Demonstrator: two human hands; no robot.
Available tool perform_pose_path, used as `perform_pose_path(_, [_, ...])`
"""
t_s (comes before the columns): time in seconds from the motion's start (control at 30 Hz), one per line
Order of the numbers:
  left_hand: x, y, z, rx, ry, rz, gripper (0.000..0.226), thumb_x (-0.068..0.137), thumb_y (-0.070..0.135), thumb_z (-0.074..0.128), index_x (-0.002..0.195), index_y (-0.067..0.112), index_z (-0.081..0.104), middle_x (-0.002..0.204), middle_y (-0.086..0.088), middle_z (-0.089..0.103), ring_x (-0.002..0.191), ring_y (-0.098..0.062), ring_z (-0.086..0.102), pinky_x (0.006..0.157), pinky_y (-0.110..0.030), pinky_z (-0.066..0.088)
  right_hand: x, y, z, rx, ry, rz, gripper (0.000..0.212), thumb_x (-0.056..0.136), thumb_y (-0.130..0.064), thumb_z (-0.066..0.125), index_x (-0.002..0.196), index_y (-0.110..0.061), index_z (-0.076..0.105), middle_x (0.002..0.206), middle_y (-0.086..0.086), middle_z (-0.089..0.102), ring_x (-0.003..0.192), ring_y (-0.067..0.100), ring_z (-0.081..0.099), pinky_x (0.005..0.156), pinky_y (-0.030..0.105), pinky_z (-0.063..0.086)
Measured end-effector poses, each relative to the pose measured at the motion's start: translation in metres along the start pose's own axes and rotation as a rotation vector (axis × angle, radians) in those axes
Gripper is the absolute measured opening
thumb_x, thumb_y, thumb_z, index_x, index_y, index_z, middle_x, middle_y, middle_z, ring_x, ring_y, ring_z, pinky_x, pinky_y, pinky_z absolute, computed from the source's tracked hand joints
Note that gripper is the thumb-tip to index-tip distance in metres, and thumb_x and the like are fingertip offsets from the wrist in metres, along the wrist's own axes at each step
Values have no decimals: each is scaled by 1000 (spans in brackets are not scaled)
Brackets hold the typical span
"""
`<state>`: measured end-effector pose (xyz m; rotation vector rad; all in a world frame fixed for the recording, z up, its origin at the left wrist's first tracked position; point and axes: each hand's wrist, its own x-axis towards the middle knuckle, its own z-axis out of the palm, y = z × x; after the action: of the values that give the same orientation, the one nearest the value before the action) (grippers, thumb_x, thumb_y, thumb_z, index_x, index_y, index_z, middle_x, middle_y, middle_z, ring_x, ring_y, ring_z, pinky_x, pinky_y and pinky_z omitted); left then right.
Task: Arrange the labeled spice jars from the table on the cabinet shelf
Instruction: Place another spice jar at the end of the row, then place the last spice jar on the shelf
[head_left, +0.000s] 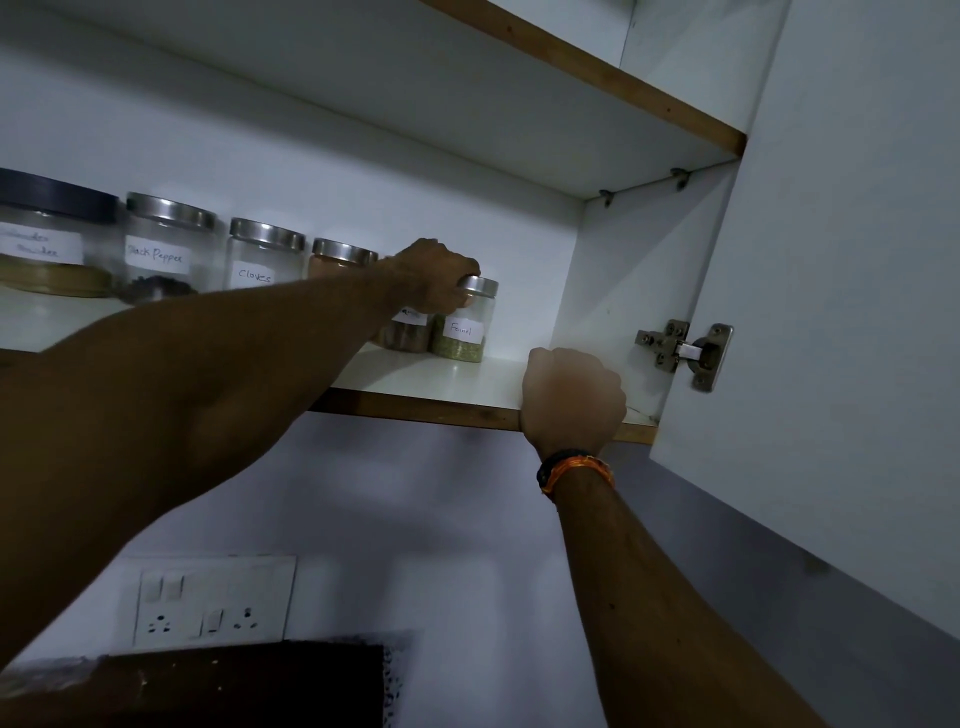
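A row of glass spice jars with steel lids stands on the white cabinet shelf (441, 382). From the left: a dark-lidded powder jar (49, 241), the Black Pepper jar (163, 249), the Cloves jar (262, 254), a jar of reddish powder (340, 258), a jar (408, 332) partly hidden by my arm, and the Fennel jar (465, 327) at the right end. My left hand (434, 275) grips the Fennel jar at its lid. My right hand (571, 397) is closed over the shelf's front edge.
The open cabinet door (841, 312) hangs at the right on a steel hinge (685, 351). An upper shelf (597, 67) runs overhead. A switch and socket plate (213, 600) is on the wall below, above a dark wooden surface (234, 686).
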<state>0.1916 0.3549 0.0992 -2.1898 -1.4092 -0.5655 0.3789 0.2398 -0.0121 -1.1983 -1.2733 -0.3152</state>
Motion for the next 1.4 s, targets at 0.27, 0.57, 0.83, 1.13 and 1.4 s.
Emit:
perform_pose_path(0.27, [-35,9,-24,-15,-3,30,69,96,33,61,155,14,29,162,-10,32,150,-30,25,122,-47,17,-2,-3,-2,-24,-50,-15,43,85,-37,38,55,-13,58,47,0,47,45,18,44,51,25,39])
perform_pose_path(0.57, [-115,45,-62,-193,-108,93,62,94,36,63,148,14,41,148,-8,51,132,-27,48,109,-39,39,-8,-4,-16,-346,-303,-200,40,100,-30,37,73,-12,61,68,6,62,67,29,58,64,30,33])
perform_pose_path(0.83, [-194,91,-60,-414,10,155,52,96,30,63,143,10,50,142,-8,57,130,-23,53,104,-30,41,-61,-6,-42,-348,-330,-388,46,103,-36,27,120,-17,65,119,3,69,111,26,59,102,45,37])
perform_pose_path(1.13, [-302,142,6,-609,167,198,44,93,19,65,135,7,58,136,-9,60,127,-25,52,108,-33,39,-144,13,-91,-194,-493,-137,61,92,-15,57,151,-14,40,155,12,37,135,33,43,108,49,41])
perform_pose_path(1.4, [-387,193,93,-755,-310,104,45,95,20,64,138,13,55,138,-6,58,124,-20,52,103,-30,45,-268,69,-127,-294,-758,167,51,88,-10,61,138,-14,54,142,10,46,109,31,62,92,43,55])
